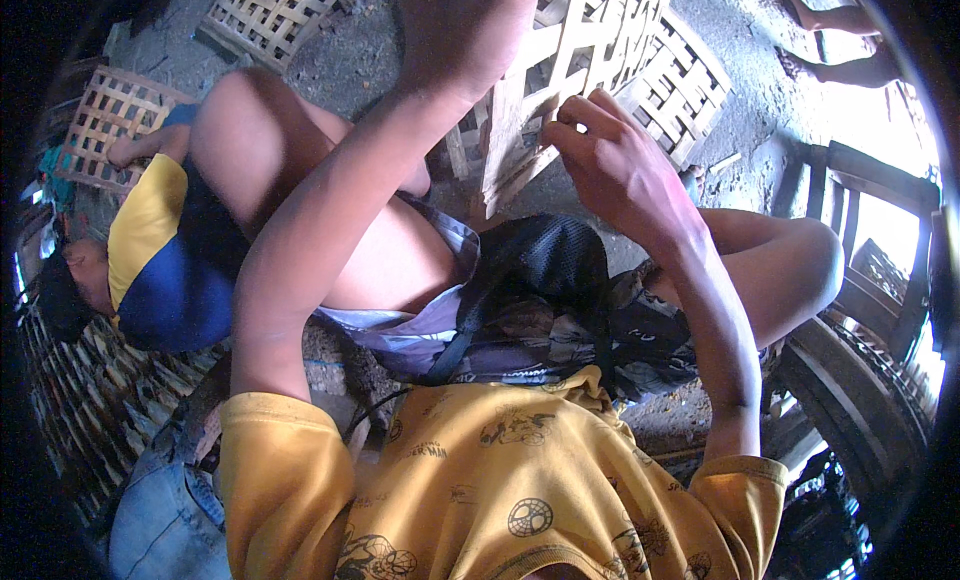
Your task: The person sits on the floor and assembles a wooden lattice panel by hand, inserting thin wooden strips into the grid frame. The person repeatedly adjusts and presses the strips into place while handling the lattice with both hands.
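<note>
Between my knees stands a crate of woven pale bamboo or wood strips (575,55), with a flat wooden edge piece (503,145) along its near side. My left hand (455,30) reaches to the far left of this crate, and the upper edge of the picture cuts off its fingers. Close to the crate's right side is my right hand (622,170), closed, with thumb and fingers curled together. Anything pinched in it is too small or hidden to make out. Another woven lattice panel (690,85) leans behind, to the right.
Two more woven panels lie at the far left, one pale (275,18) and one brownish (120,115). A person in a navy and yellow shirt (175,270) sits close on my left. Wooden frames (880,180) stand at right. Another person's bare limbs (850,70) show far right.
</note>
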### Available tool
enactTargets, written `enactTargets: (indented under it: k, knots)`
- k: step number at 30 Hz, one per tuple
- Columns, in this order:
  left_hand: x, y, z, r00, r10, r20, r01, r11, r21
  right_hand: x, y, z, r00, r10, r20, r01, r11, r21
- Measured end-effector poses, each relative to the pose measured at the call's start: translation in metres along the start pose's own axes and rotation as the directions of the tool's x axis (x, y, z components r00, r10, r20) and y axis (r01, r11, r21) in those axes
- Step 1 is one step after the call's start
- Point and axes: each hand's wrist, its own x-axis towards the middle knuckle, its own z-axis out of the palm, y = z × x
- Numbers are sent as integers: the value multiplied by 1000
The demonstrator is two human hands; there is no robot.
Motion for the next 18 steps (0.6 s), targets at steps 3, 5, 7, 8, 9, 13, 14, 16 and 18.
enactTargets:
  k: [3, 5, 7, 8, 9, 13, 14, 16, 18]
  knots:
    - [1, 3, 2, 999, 32, -42, -30, 999, 42, -1, 18, 8, 1000, 9, 18, -8, 998, -58]
    - [4, -7, 2, 996, 80, -49, -79, 997, 5, -10, 48, 8, 986, 104, 129, -79, 979, -186]
    - [5, -8, -6, 997, 78, -13, -77, 996, 36, -16, 54, 3, 995, 98, 28, -94, 987, -133]
    - [2, -10, -8, 997, 75, -7, -74, 996, 54, -12, 50, -3, 990, 140, 34, -138, 989, -59]
    - [1, -13, -8, 998, 66, -3, -66, 997, 40, -9, 47, -7, 982, 182, 45, -183, 983, 14]
    - [2, -13, -7, 998, 54, 14, -54, 998, 13, -3, 24, -5, 998, 67, -21, -61, 975, 215]
    - [3, -14, -6, 998, 58, 18, -58, 998, 4, -3, 15, -6, 997, 75, -6, -71, 961, 267]
    - [3, -17, -4, 998, 68, 4, -68, 997, -36, -3, 12, 4, 1000, 31, -7, -29, 977, 210]
    - [3, -18, -4, 996, 93, -4, -93, 995, -20, -4, 12, 8, 1000, 7, 13, -9, 994, 110]
